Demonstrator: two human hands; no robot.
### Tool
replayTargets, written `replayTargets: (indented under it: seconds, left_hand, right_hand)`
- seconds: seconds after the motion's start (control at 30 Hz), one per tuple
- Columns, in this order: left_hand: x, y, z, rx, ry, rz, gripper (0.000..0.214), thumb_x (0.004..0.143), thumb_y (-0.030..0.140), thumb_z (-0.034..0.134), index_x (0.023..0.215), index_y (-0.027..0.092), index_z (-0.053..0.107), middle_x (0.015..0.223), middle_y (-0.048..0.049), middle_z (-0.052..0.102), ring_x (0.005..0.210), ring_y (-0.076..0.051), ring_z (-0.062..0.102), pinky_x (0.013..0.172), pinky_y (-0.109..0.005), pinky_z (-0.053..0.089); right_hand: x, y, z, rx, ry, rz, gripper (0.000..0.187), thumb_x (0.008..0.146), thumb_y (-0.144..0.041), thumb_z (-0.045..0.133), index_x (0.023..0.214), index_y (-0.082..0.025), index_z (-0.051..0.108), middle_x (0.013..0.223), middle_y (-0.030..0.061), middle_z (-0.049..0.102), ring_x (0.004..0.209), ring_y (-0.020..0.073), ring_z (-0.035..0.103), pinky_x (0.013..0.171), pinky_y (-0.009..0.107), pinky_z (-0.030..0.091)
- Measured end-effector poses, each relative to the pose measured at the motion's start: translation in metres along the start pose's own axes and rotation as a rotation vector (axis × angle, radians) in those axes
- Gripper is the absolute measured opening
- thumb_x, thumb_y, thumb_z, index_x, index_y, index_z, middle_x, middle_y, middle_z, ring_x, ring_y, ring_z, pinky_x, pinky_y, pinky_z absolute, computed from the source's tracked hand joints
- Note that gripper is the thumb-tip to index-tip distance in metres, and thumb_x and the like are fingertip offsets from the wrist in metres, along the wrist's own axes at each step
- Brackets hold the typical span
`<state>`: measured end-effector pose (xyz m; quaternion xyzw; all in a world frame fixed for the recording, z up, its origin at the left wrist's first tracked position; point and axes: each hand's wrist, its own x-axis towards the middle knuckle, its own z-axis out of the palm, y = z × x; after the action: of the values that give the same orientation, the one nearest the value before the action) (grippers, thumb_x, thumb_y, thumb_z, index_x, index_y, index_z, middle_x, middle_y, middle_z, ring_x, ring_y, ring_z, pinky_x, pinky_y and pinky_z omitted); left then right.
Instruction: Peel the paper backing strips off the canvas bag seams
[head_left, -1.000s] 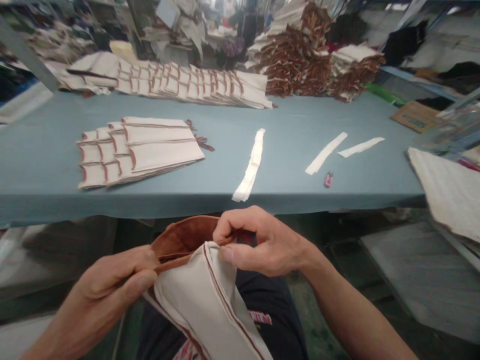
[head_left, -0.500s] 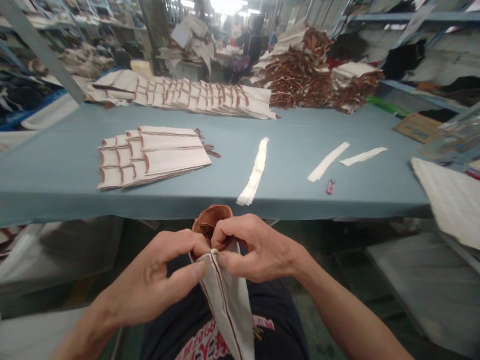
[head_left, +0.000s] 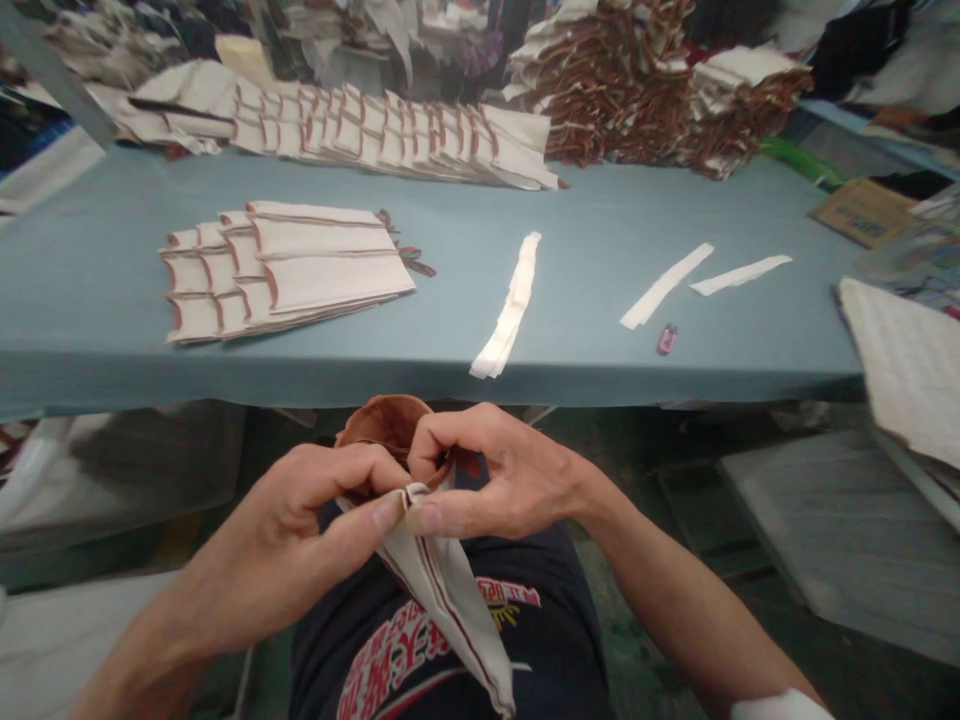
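A cream fabric pouch (head_left: 450,590) with brown seam lines and a brown lining hangs in front of my dark shirt, its open mouth facing up. My left hand (head_left: 315,540) pinches the rim at the seam between thumb and forefinger. Right beside it, my right hand (head_left: 491,475) grips the same rim, thumb outside and fingers curled into the mouth. The two thumb tips nearly meet at the folded seam. Part of the brown lining is hidden behind my fingers.
On the blue table (head_left: 465,220) lie a stack of cream pouches (head_left: 322,285), white strips (head_left: 510,310) and small pink thread snips (head_left: 667,339). Farther back are a long row of pouches (head_left: 375,130) and a high brown-and-cream pile (head_left: 622,90). A cardboard piece (head_left: 862,212) lies at right.
The view has tipped downward, so the table sits higher in the picture. Both hands stay on the pouch rim; the pouch's lower end has swung a little and its mouth leans left.
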<state>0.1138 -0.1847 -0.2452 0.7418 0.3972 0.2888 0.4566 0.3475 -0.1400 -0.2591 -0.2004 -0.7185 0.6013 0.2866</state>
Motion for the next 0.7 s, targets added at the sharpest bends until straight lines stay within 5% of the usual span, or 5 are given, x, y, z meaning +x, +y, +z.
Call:
replayTargets:
  seconds: [0.3,0.47,0.7]
  left_hand:
    - [-0.003,-0.009,0.000,-0.086,-0.061,-0.018,0.029,0.108,0.029,0.061,0.085,0.023,0.077,0.076,0.0061,0.075,0.068,-0.011,0.068,0.065,-0.015,0.052]
    - [-0.002,-0.007,-0.002,-0.030,-0.042,-0.073,0.021,0.095,0.033,0.079,0.077,0.022,0.076,0.071,0.0076,0.074,0.063,-0.010,0.065,0.062,-0.015,0.051]
    - [-0.001,-0.004,-0.013,-0.008,-0.164,-0.094,0.028,0.104,0.037,0.072,0.081,0.026,0.083,0.072,0.0055,0.081,0.065,-0.012,0.072,0.066,-0.015,0.055]
  right_hand:
    - [-0.002,0.008,-0.001,0.294,-0.095,0.155,0.048,0.087,-0.053,0.095,0.086,-0.017,0.062,0.077,-0.0060,0.057,0.066,0.0093,0.047,0.059,0.023,0.039]
    - [-0.004,0.005,0.003,0.101,-0.040,0.121,0.045,0.092,-0.051,0.090,0.083,-0.018,0.061,0.076,-0.0058,0.055,0.067,0.0097,0.046,0.059,0.023,0.036]
    - [-0.010,0.003,0.006,-0.126,-0.011,0.066,0.022,0.098,-0.034,0.078,0.089,-0.019,0.064,0.085,-0.0029,0.066,0.074,0.0109,0.056,0.070,0.023,0.044]
